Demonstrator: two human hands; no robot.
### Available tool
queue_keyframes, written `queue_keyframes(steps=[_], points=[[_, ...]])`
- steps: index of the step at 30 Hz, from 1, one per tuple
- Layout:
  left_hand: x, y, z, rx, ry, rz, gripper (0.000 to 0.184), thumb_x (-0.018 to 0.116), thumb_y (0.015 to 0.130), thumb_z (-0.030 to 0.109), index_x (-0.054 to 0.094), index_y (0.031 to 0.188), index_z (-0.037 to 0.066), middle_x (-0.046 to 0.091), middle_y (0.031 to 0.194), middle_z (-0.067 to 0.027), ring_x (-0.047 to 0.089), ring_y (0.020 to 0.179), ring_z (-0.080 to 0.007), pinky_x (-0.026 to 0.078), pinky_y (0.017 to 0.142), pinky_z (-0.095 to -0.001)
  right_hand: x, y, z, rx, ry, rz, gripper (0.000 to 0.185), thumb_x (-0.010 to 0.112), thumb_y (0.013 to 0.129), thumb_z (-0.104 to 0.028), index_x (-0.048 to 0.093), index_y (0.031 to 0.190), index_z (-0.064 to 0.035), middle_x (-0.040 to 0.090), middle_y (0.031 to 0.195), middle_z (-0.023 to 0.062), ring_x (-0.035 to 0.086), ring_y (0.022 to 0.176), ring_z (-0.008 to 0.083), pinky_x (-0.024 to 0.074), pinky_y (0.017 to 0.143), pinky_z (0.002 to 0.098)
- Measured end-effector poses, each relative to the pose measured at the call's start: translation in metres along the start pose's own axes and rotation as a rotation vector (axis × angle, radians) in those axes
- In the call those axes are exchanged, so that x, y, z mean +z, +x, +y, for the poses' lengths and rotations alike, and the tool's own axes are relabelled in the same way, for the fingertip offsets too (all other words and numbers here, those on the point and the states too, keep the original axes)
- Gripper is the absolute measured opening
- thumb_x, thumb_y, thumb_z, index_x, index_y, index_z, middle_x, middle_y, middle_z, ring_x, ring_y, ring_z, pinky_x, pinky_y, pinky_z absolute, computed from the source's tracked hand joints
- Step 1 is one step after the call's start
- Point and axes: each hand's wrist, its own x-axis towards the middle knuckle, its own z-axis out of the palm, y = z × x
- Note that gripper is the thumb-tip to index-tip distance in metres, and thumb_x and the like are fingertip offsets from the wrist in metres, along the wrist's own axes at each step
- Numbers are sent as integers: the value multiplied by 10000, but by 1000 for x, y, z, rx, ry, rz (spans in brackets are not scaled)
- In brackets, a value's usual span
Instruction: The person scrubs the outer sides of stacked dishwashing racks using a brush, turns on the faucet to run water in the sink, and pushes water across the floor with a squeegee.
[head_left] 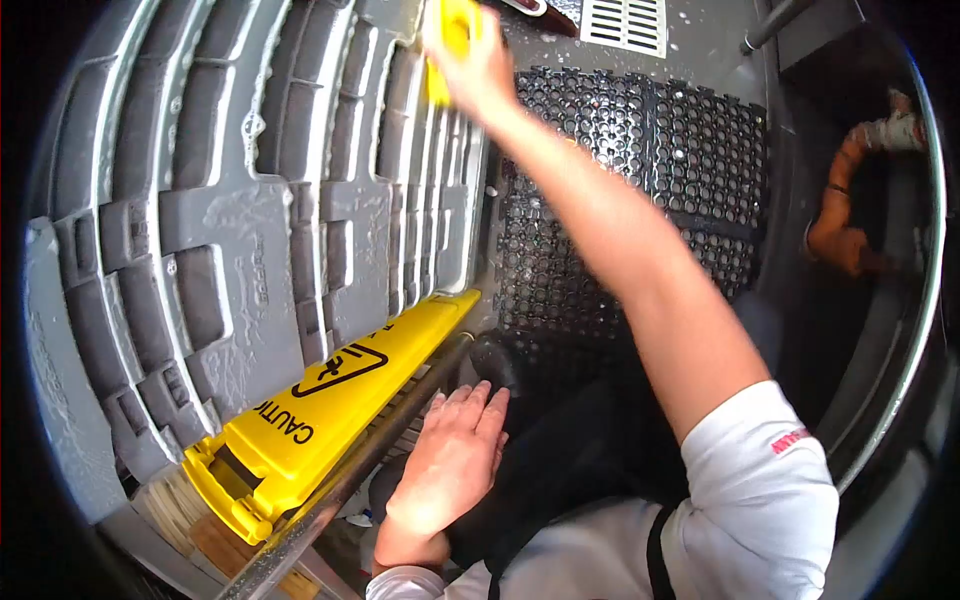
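At the top of the head view, my right hand (475, 65) is closed round a yellow scrubbing tool (458, 30), blurred by motion. The tool lies against the right part of a large grey ribbed plastic panel (240, 240), which is wet and has foam along its ribs. My left hand (453, 455) rests low in the middle, fingers extended and close to my dark-clothed leg, holding nothing. Just left of it, a yellow caution sign (350, 385) leans along the panel's lower edge.
Black perforated rubber mats (640, 190) cover the wet floor. A white drain grate (625, 25) is at the top. A metal rail (345, 490) runs beside the sign, and a curved metal edge (932, 260) bounds the right. An orange hose-like object (838, 215) hangs there.
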Motion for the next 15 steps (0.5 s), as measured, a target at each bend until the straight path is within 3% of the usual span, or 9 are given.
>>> queue_keyframes(steps=[2,5,7,8,10,11,12,13,15], points=[[2,-2,0,-9,5,-15,486,645,899,127,532,1355,3,553,1371,-230,513,1282,-410,378,1122,-511,-1,60,9,63,-90,54,609,737,845,-391,493,1315,-89,676,1127,258,652,1041,451,518,874,503],[2,-1,-1,-19,1,2,484,644,898,129,534,1352,0,551,1370,-230,512,1282,-409,377,1119,-514,13,89,37,207,-77,168,590,745,836,-359,500,1299,-86,660,1172,243,638,1096,415,504,929,473],[0,-2,-3,-23,0,-4,485,644,898,129,534,1352,-1,551,1370,-230,513,1280,-410,377,1117,-516,32,71,75,58,260,175,594,754,824,-366,520,1287,-77,671,1151,231,649,1070,408,512,925,464],[1,-3,-3,-26,-4,-9,485,644,897,128,533,1352,-2,550,1369,-230,514,1278,-411,378,1116,-516,30,50,87,133,221,117,566,790,844,-216,464,1268,-30,681,1099,151,697,968,261,573,851,405],[0,0,-5,-22,-7,-9,487,645,896,127,532,1352,-4,550,1368,-230,514,1275,-412,378,1115,-516,9,-24,55,179,284,-36,568,774,859,-114,422,1296,-25,674,1087,142,697,934,240,599,780,373],[-2,1,-5,-15,-9,-11,488,646,896,126,532,1351,-5,550,1367,-230,514,1275,-413,378,1115,-516,-2,-64,37,296,332,-133,561,749,879,-78,401,1317,-29,652,1146,146,690,974,234,595,820,371],[-3,3,-6,-6,-10,-12,488,647,895,126,531,1351,-6,551,1366,-230,514,1274,-414,378,1114,-516,0,-109,51,214,359,-156,625,781,861,-203,416,1339,-34,644,1224,192,662,1121,310,532,955,434],[-4,4,-6,-2,-7,-9,489,647,895,125,530,1352,-6,550,1366,-230,513,1274,-414,378,1114,-516,-12,-153,36,305,505,-235,669,767,879,-231,384,1391,-31,621,1266,206,628,1189,326,501,1001,438],[-5,6,-8,6,7,0,491,647,895,124,528,1354,-6,549,1367,-230,511,1275,-415,379,1113,-516,-26,-206,20,296,297,-292,726,738,901,-281,332,1452,-42,619,1279,217,630,1191,339,504,997,440]])
